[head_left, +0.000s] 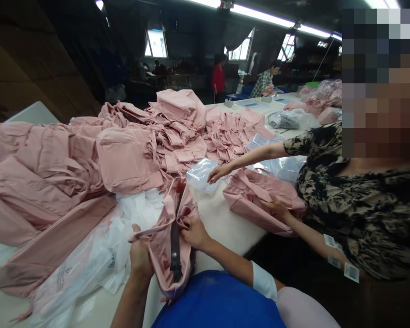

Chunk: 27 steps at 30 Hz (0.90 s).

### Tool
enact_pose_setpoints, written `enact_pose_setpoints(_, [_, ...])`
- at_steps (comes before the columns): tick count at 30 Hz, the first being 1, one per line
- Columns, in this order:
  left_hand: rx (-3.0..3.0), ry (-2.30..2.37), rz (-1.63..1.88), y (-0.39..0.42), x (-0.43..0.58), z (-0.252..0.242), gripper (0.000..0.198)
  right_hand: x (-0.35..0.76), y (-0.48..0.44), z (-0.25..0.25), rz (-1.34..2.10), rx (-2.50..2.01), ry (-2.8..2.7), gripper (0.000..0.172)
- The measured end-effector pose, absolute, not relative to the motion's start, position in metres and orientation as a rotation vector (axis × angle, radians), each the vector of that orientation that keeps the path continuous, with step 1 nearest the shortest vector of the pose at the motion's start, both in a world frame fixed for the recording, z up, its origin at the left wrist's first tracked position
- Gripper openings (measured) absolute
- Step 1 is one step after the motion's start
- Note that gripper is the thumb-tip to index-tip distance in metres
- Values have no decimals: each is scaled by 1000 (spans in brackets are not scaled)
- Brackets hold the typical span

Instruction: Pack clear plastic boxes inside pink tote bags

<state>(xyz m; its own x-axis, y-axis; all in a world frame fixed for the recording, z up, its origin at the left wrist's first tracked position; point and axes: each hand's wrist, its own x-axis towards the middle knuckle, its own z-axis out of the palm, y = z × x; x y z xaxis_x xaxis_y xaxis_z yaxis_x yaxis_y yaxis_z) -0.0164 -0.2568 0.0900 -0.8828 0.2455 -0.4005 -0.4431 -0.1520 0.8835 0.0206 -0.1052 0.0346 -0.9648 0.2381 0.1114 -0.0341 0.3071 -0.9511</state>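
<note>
A pink fabric bag (160, 255) stands at the table's near edge, its mouth parted to show a dark inside. My left hand (140, 255) grips the bag's left rim, with the thumb up. On the opposite side, my right hand (194, 233) pinches the right rim with bent fingers. Just left of the bag lie white printed plastic bags (89, 264). A clear plastic box (202, 172) sits beyond the bag, near a co-worker's outstretched hand (218, 173).
Pink bags (130, 159) are heaped across the left and back of the table (222, 223). At right, a co-worker in a patterned top (328, 200) has a hand on another pink bag (256, 200). More clear plastic boxes (283, 166) lie behind it. Two people stand farther back.
</note>
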Motion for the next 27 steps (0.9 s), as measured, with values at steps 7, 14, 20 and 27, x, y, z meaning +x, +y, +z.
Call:
enact_pose_setpoints(7, [-119,1816,2129,-250,-12,69,51,30,-125,46,1953,-263,-2049,17])
enact_pose_setpoints(14, [186,1994,1859,-276,-16,62,57,36,-120,50,2131,-214,-1989,28])
enact_pose_setpoints(20, [281,2109,1849,-274,-10,69,51,40,-123,55,1931,-240,-2132,34])
enact_pose_setpoints(27, [66,2143,1908,-284,-10,75,53,46,-119,56,1859,-379,-2119,35])
